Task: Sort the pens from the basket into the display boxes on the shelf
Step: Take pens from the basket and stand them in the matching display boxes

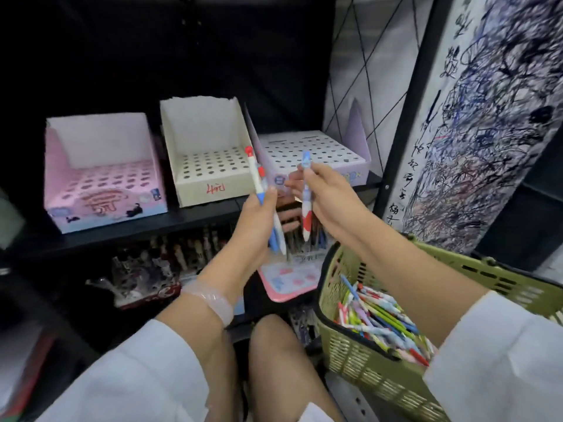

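Each hand grips 1 pen: left hand (254, 219) a red-capped pen (255, 175), right hand (320, 193) a blue-topped pen (306, 166). Fingers hide both barrels' middles. The lower-shelf stock (170, 257) blurs into shadow.

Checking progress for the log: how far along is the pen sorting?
Barely started. Done: nothing visible; the pink box, cream box and lavender box on the shelf show only empty holes. In hand: the left hand grips pens with a red-topped pen sticking up; the right hand holds a blue-topped pen. Left: the green basket still holds a big pile of pens.
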`<state>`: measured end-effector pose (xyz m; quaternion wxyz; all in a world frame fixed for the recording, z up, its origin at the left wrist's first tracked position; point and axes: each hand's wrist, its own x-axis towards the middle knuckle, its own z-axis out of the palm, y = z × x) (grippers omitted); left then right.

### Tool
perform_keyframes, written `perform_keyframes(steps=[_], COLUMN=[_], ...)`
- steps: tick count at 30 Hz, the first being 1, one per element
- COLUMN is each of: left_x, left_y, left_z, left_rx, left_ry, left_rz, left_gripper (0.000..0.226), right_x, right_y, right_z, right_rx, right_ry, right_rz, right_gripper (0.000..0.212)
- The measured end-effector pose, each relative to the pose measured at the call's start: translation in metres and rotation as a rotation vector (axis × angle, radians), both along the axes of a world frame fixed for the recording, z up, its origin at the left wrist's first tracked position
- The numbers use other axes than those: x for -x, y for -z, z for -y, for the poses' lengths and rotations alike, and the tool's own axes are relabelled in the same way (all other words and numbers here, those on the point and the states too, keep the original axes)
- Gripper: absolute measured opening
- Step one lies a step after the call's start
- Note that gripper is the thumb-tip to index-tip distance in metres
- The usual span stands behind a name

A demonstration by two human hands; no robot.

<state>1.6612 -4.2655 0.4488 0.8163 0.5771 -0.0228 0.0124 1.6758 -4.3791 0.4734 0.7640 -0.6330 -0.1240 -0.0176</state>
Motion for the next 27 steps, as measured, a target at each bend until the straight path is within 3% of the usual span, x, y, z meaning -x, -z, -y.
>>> perform_keyframes(steps=[3,11,15,19,22,27], left_x=[0.001,-0.015,-0.021,-0.02,-0.015,-0.013], left_y=[-0.01,-0.022,-0.028,-0.032,-0.036,-0.038], left_z=[-0.037,-0.126,-0.167,-0.215,-0.25,-0.299], left_rx=[-0.135,-0.384,-0.357,-0.321,-0.305,-0.461], left_ry=[0.065,-0.169,-0.203,-0.37,-0.374,-0.562], left_rz=[0.051,0.129,0.084,0.077,0.1,0.098], left_gripper=[0.023,0.014,0.016,0.016,0.02,0.017], right_x=[-0.009,-0.04,-0.066,-0.092,-0.103,-0.117], right_y=[-0.023,-0.045,-0.054,-0.069,-0.077,-0.077], right_z=[-0.041,-0.118,-0.157,-0.189,-0.214,-0.262], right_rx=[-0.07,0.276,0.35,0.261,0.237,0.273], right_ry=[-0.095,-0.055,-0.083,-0.068,-0.081,-0.042], right_rz=[0.027,0.188,0.229,0.213,0.243,0.302], right_gripper=[0.016,0.022,0.022,0.014,0.007,0.007])
